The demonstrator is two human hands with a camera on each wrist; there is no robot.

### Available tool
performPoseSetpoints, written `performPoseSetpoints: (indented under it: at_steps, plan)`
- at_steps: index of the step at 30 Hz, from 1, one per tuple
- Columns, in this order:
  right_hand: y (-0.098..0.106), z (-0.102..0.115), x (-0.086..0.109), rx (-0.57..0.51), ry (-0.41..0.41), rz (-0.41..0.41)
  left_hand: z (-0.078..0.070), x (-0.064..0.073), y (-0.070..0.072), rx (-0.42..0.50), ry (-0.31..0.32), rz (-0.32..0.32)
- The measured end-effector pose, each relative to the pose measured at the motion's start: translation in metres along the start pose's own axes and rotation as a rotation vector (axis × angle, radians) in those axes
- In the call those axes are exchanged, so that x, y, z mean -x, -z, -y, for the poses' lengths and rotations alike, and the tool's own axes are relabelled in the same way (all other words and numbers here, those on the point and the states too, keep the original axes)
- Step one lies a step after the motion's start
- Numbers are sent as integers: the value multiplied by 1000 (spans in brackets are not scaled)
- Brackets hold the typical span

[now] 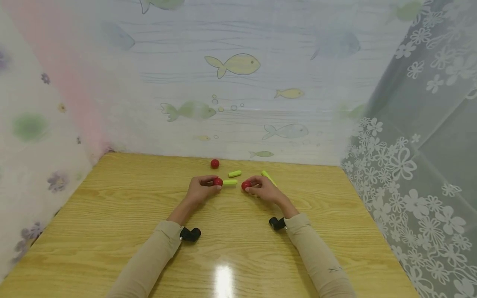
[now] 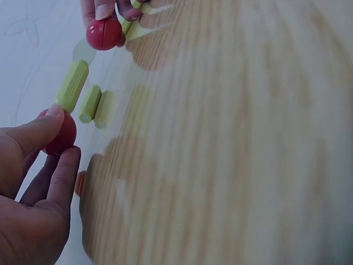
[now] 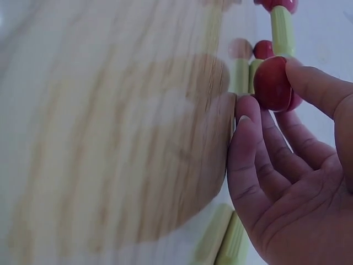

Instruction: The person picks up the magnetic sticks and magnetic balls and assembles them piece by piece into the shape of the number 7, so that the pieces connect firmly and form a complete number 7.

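Note:
My left hand (image 1: 201, 189) pinches a red ball (image 1: 218, 181) between thumb and fingers. A short yellow-green ribbed rod (image 1: 230, 182) sticks out of that ball toward the right, raised off the table in the left wrist view. My right hand (image 1: 263, 188) holds another red ball (image 3: 274, 84), which has a seam round it, between thumb and fingertips. In the head view a gap separates this ball from the rod's free end. Behind the rod lies a second yellow-green rod (image 1: 234, 174). A longer yellow-green rod (image 1: 268, 178) lies just behind my right hand, partly hidden by it.
A third red ball (image 1: 215, 164) rests near the table's back edge. The glossy wooden table (image 1: 238, 244) meets a fish-patterned curtain (image 1: 238, 103) at the back. Flowered sheets hang at both sides. Black wrist cameras (image 1: 191, 234) are strapped to both wrists.

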State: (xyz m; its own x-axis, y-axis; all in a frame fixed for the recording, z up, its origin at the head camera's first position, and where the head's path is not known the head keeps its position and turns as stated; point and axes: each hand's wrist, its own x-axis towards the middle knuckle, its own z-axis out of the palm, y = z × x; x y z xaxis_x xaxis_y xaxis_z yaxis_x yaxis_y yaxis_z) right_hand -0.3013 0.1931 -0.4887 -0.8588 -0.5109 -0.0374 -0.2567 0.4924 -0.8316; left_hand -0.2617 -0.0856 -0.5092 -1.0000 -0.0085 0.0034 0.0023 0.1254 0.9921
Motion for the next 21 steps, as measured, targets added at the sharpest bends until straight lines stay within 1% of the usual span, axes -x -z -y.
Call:
performPoseSetpoints:
  at_steps: [1, 7, 8, 13, 17, 21]
  plan:
    - [0, 5, 1, -3, 1, -1, 0, -2, 1, 3, 0, 2]
    - [-1, 9, -5, -11, -16, -19, 3, -14, 3, 16, 9, 8]
    - [-2, 4, -9, -5, -19, -23, 3, -16, 4, 14, 15, 9]
    - [-2, 7, -14, 6, -21, -36, 5, -25, 7, 7, 31, 25]
    - [-3, 7, -19, 7, -32, -46, 6, -31, 8, -7, 12, 54]
    - [-5, 5, -25, 8, -44, -49, 5, -35, 9, 6, -4, 82]
